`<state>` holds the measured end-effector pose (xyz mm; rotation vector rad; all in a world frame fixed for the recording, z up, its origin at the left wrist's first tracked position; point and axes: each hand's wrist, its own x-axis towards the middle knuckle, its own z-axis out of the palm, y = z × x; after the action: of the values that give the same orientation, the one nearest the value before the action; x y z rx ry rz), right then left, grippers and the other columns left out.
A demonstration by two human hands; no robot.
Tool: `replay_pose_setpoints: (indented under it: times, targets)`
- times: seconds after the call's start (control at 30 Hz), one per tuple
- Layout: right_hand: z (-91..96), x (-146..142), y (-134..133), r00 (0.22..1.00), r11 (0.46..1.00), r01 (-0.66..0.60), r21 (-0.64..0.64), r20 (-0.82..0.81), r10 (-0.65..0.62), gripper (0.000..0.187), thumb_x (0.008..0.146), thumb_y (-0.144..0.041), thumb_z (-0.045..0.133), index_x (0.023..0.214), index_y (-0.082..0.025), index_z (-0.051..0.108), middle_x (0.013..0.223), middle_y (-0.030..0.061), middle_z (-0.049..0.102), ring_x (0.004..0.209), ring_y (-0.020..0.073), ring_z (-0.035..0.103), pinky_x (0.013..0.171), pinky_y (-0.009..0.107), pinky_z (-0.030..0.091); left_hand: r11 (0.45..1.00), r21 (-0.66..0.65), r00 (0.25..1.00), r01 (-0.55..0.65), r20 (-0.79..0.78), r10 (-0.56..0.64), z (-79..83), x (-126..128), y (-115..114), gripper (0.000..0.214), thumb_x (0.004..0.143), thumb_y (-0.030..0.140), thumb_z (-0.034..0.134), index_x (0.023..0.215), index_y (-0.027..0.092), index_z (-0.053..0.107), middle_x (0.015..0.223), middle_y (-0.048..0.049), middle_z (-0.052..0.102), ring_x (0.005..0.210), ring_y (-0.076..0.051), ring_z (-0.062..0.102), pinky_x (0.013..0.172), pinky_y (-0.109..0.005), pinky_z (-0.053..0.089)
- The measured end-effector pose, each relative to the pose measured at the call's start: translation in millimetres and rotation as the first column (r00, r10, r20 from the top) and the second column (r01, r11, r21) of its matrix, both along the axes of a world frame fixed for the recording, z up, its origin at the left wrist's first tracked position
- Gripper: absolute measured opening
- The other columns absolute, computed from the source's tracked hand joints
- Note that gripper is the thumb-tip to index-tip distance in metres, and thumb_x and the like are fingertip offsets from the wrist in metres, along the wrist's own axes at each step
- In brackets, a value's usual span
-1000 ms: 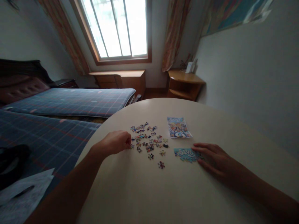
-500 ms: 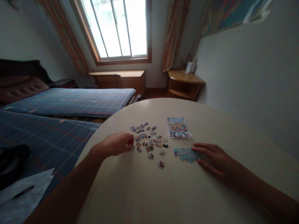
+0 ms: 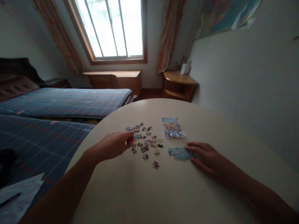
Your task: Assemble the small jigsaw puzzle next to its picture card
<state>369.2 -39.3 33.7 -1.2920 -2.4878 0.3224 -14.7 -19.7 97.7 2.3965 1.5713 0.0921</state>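
Observation:
Loose jigsaw pieces (image 3: 146,142) lie scattered over the middle of the pale round table (image 3: 130,193). At the left edge of this spread is my left hand (image 3: 114,143), its thumb and fingertips drawn together in a pinch; whatever may be between them is hidden. To the right lies a joined strip of puzzle (image 3: 179,153), light blue with bubble lettering. My right hand (image 3: 206,157) rests over the strip's right end, with fingers stretched out and the thumb apart at its lower edge. Beyond the strip lies a colourful picture sheet (image 3: 173,127) with a penguin-like figure.
Two beds with blue plaid mattresses (image 3: 70,101) stand left of the table. Papers (image 3: 23,193) with a dark pen lie at lower left. Under the window are a wooden desk (image 3: 123,74) and a corner shelf (image 3: 179,77). A wall closes off the right side.
The whole view has shifted slightly, so the table things sit further left. My left hand has moved slightly over the pieces' left edge. My right hand stays on the strip.

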Motion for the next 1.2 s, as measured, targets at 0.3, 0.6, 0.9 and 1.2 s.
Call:
replay_pose_setpoints:
  times: [0.3, 0.6, 0.9, 1.2]
  targets:
    - [4.5, -2.6, -4.0, 1.0, 0.999, -0.024, 0.024, 0.008, 0.024, 0.032, 0.092, -0.031, 0.055, 0.121, -0.021, 0.064, 0.13, 0.0138, 0.062, 0.119, 0.0287, 0.059, 0.098, 0.05, 0.052, 0.988, 0.15, 0.69, 0.02, 0.714, -0.122, -48.9, 87.8, -31.2, 0.018, 0.09, 0.018, 0.056, 0.095, 0.02, 0.073, 0.089, -0.0035, 0.07, 0.067, -0.011, 0.063, 0.055, -0.019, 0.049]
    - [19.9, -45.0, -28.6, 0.994, 0.978, 0.016, 0.209, -0.108, 0.007, 0.039, 0.082, -0.027, 0.073, 0.119, -0.023, 0.062, 0.112, 0.007, 0.071, 0.105, 0.0259, 0.062, 0.095, 0.045, 0.047, 0.973, 0.215, 0.685, -0.084, 0.721, -0.1, -68.0, 109.5, -39.6, 0.008, 0.083, 0.017, 0.068, 0.089, 0.022, 0.071, 0.085, -0.0002, 0.074, 0.079, -0.016, 0.068, 0.078, -0.03, 0.052]
    - [5.6, -68.1, -27.5, 0.965, 0.954, 0.034, 0.297, -0.258, 0.046, 0.016, 0.085, -0.031, 0.073, 0.098, -0.022, 0.068, 0.086, 0.0017, 0.075, 0.083, 0.0205, 0.066, 0.086, 0.037, 0.042, 0.99, 0.125, 0.681, -0.059, 0.73, -0.052, -73.3, 110.3, -35.1, 0.008, 0.081, 0.02, 0.074, 0.087, 0.026, 0.075, 0.082, 0.0019, 0.075, 0.077, -0.016, 0.069, 0.076, -0.028, 0.052]
    - [0.7, -64.8, -20.4, 0.955, 0.944, 0.068, 0.324, -0.294, 0.031, 0.016, 0.089, -0.032, 0.07, 0.102, -0.023, 0.072, 0.081, 0.0012, 0.075, 0.077, 0.0178, 0.066, 0.084, 0.034, 0.042, 0.989, 0.141, 0.733, -0.046, 0.677, -0.063, -76.2, 109.3, -27.2, 0.014, 0.085, 0.026, 0.07, 0.096, 0.027, 0.078, 0.084, -0.0023, 0.074, 0.08, -0.018, 0.066, 0.076, -0.03, 0.053]
